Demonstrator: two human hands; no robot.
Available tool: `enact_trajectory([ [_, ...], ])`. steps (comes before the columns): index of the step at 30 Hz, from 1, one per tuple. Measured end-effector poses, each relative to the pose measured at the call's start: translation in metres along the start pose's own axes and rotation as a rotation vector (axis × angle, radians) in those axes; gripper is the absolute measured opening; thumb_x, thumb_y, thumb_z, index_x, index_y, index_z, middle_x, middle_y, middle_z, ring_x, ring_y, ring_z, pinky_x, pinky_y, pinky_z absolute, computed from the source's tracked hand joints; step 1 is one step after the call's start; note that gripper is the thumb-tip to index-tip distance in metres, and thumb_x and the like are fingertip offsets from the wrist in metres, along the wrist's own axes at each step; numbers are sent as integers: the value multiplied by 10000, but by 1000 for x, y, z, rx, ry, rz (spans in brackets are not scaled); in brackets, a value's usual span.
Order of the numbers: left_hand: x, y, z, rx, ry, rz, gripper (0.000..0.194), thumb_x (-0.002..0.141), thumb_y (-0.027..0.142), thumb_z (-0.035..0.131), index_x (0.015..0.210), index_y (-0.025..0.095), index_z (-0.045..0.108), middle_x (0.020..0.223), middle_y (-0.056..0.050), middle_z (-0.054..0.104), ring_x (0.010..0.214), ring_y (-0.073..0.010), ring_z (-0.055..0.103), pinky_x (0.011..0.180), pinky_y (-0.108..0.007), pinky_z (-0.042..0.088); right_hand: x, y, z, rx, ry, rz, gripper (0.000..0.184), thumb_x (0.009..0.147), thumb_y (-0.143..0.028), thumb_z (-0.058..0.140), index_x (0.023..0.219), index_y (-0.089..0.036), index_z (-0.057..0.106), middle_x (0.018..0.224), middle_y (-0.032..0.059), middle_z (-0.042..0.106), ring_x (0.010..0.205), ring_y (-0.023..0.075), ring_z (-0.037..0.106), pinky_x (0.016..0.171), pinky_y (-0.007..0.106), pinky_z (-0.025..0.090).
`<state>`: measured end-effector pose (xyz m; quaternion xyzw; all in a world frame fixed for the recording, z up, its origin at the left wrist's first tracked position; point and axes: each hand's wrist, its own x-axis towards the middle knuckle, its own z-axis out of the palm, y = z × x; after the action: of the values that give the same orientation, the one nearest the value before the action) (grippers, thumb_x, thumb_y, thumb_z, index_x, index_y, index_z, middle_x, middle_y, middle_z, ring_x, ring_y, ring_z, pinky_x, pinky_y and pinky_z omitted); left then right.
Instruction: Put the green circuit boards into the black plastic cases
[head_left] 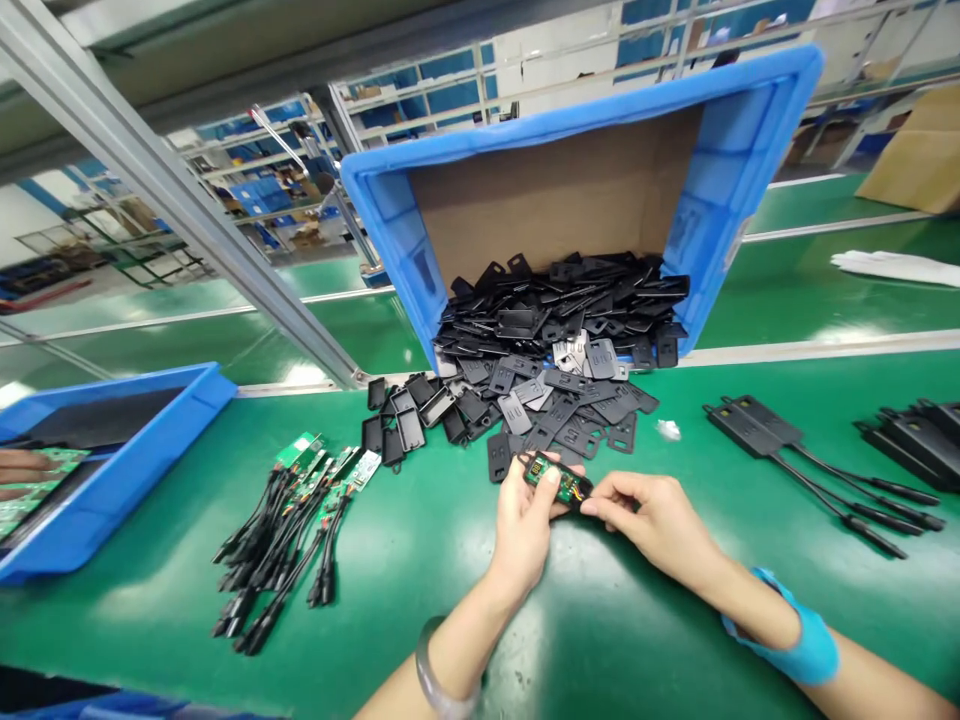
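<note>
My left hand (527, 520) is closed round a small black plastic case with a green circuit board (551, 474) lying in it, the thumb pressing on the board. A small display shows at the board's upper left, and coloured wires at its right end. My right hand (649, 515) pinches at that wired end, where the black cable leaves the case; the fingers partly hide the cable. Just beyond my hands lies a pile of flat black covers (559, 410). To its left are loose black case shells (409, 425).
A tipped blue bin (390, 210) spills black covers onto the green bench (420, 600). Boards with black cables (277, 540) lie to the left, near a blue tray (142, 470) with another person's hand (30, 470). Closed cases with cables (754, 425) and a white glove (900, 267) are right.
</note>
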<state>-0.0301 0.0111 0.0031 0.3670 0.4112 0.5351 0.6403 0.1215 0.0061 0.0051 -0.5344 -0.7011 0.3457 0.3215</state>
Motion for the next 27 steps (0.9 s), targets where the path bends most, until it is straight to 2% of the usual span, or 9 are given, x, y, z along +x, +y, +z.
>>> enact_trajectory([
  [7,-7,2,1,130,30,58,198,811,307,582,946,176,522,960,-90,686,886,-193,649,741,-281,511,4,4,5,24,-51,80,343,800,-427,572,574,-172,537,481,-39,532,442,86,427,440,195,303],
  [10,-6,5,3,137,32,35,205,794,307,598,929,168,528,886,-80,691,817,-183,651,686,-254,502,3,5,6,25,-90,81,366,810,-445,555,570,-171,516,457,-51,489,422,77,403,420,191,279],
  [13,-2,7,5,107,23,-45,248,779,331,600,940,159,522,733,-40,668,645,-149,629,551,-211,469,0,2,3,-36,-76,-49,403,822,-445,550,531,-171,493,466,-47,466,443,76,398,429,195,285],
  [16,0,5,4,193,-41,-88,249,765,343,590,937,166,555,629,16,602,498,-107,542,437,-181,393,-2,-2,-3,-87,68,-214,298,869,-360,516,643,-172,567,577,-11,542,529,100,477,496,208,369],
  [18,0,2,4,325,-111,-63,187,762,310,573,889,173,587,621,25,582,494,-100,519,446,-184,383,-1,-1,-6,-126,157,-333,202,898,-289,475,814,-177,621,701,25,598,627,121,543,577,225,433],
  [20,-1,-1,3,467,-153,-7,130,761,265,550,842,178,602,634,22,584,531,-106,525,502,-195,399,-1,3,-9,-218,195,-467,196,911,-247,451,935,-193,638,801,48,619,716,132,573,642,240,463],
  [23,-4,-3,4,654,-166,80,113,758,216,523,820,188,613,638,22,584,573,-118,515,558,-206,397,0,9,-11,-395,204,-609,224,918,-220,440,988,-211,653,842,55,628,747,129,578,658,240,469],
  [27,-5,-2,4,799,-205,133,146,764,191,490,843,193,613,622,26,572,562,-121,472,548,-210,362,0,12,-12,-482,199,-659,213,914,-207,452,977,-197,656,836,59,650,744,135,583,662,250,471],
])
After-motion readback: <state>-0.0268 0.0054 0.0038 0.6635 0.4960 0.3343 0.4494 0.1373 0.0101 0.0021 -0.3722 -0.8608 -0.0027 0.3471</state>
